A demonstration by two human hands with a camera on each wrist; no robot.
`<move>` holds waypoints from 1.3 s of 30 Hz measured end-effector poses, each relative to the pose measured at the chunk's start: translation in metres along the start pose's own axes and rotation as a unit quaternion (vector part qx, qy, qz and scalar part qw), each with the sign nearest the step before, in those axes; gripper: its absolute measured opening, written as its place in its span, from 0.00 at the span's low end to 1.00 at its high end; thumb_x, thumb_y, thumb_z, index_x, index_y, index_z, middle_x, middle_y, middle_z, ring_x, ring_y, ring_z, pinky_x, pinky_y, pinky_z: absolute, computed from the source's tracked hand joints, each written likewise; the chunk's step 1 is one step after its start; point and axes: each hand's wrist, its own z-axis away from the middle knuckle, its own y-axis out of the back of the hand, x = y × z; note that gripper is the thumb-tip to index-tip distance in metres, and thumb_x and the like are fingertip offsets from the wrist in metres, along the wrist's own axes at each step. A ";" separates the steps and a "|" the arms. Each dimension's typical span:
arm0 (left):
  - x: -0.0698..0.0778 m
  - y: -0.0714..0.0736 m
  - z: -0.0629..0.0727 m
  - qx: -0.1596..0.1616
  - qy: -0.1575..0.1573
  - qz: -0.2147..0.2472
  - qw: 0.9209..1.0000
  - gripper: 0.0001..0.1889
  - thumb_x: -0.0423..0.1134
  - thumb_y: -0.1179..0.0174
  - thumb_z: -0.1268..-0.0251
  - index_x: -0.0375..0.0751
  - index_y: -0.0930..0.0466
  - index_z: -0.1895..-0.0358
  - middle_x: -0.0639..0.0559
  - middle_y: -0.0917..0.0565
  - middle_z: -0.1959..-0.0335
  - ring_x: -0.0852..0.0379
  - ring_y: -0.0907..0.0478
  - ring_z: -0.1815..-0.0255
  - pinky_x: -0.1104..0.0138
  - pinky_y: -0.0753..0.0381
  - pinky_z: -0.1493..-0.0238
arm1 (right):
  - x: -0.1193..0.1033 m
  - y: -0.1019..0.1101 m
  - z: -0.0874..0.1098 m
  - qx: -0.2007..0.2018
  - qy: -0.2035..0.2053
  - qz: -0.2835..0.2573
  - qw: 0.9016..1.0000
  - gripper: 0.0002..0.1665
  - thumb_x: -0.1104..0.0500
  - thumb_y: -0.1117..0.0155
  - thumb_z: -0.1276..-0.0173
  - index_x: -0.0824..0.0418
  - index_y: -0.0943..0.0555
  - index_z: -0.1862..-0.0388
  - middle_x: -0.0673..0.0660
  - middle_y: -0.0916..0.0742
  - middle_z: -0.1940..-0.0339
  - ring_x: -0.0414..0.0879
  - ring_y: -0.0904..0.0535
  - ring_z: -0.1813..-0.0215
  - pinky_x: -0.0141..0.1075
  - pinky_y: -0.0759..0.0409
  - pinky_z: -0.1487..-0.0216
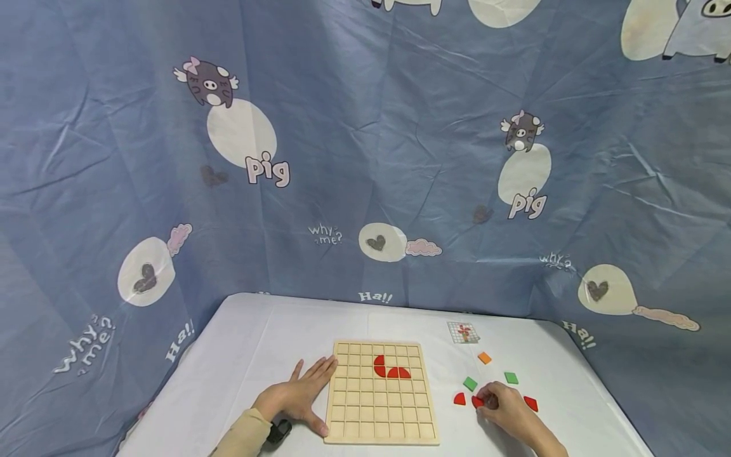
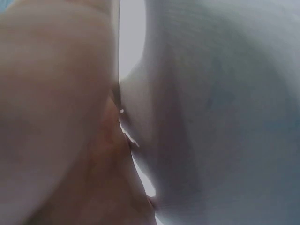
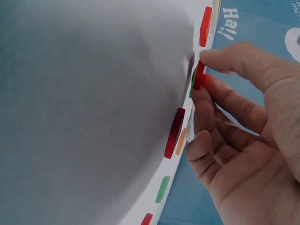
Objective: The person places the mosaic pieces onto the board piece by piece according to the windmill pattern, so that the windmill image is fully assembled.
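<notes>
A light wooden grid board (image 1: 365, 431) lies on the white table. Along its left edge rests my left hand (image 1: 298, 395), fingers spread, the fingertips and thumb touching the frame. Several red quarter-round pieces (image 1: 380, 371) sit in cells in the upper part of the board. To the right of the board, my right hand (image 1: 505, 409) pinches a red piece (image 3: 199, 76) between thumb and index finger. Just left of that hand lies a loose red quarter-round piece (image 1: 459, 398). A dark red piece (image 3: 174, 133) stands out below the fingers in the right wrist view. The left wrist view is mostly blocked and blurred.
Green pieces (image 1: 470, 383) and an orange piece (image 1: 484, 358) lie beyond my right hand, with another red piece (image 1: 531, 404) to its right. A small printed pattern card (image 1: 463, 332) is at the back. A blue patterned curtain (image 1: 342, 273) hangs behind the table.
</notes>
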 end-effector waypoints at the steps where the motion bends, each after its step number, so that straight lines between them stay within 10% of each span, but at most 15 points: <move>1: 0.000 0.000 0.000 0.000 0.000 -0.001 1.000 0.72 0.68 0.28 0.65 0.38 0.65 0.22 0.42 0.62 0.20 0.41 0.65 0.20 0.34 0.72 0.28 | -0.001 0.000 0.000 0.005 0.002 -0.003 1.000 0.14 0.64 0.24 0.50 0.58 0.19 0.66 0.48 0.21 0.73 0.41 0.29 0.70 0.29 0.28 0.72; 19: -0.004 -0.002 -0.003 -0.003 0.003 -0.005 1.000 0.72 0.71 0.30 0.66 0.38 0.65 0.22 0.42 0.62 0.20 0.41 0.65 0.20 0.35 0.72 0.28 | -0.040 -0.007 -0.015 0.046 0.131 -0.047 0.989 0.10 0.60 0.25 0.46 0.54 0.18 0.67 0.45 0.19 0.71 0.36 0.29 0.70 0.26 0.29 0.72; 39: -0.003 -0.002 -0.003 0.002 0.003 -0.009 1.000 0.71 0.69 0.29 0.65 0.39 0.65 0.22 0.43 0.61 0.20 0.42 0.64 0.20 0.35 0.70 0.27 | -0.112 -0.042 -0.032 -0.024 0.242 -0.056 0.968 0.09 0.58 0.29 0.40 0.58 0.17 0.62 0.49 0.15 0.63 0.35 0.26 0.67 0.27 0.24 0.69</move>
